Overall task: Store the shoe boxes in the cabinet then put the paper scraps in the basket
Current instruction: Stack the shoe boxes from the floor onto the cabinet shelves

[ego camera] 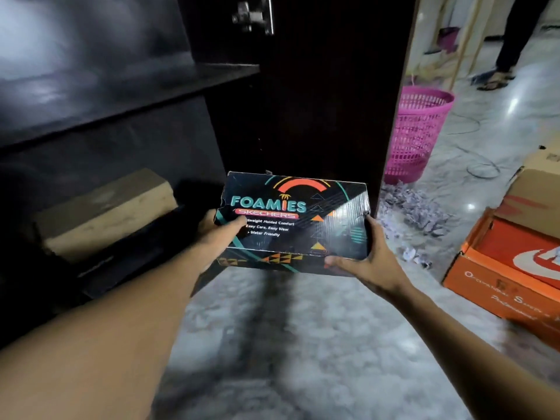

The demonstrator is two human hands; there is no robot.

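I hold a black shoe box [303, 216] printed with "FOAMIES SKECHERS" in both hands, just in front of the open dark cabinet [121, 95]. My left hand [221, 231] grips its left end, thumb on the lid. My right hand [363, 259] grips its right front corner. A brown shoe box [103, 210] lies on the cabinet's lower level, to the left of the black box. A heap of paper scraps [412, 210] lies on the floor at the right, in front of a pink mesh basket [418, 128].
The open cabinet door [318, 86] stands behind the held box. An orange shoe box [509, 268] and a brown carton [542, 189] sit on the floor at the right. A person's legs [512, 40] stand at the far right. A cable [481, 168] runs over the marble floor.
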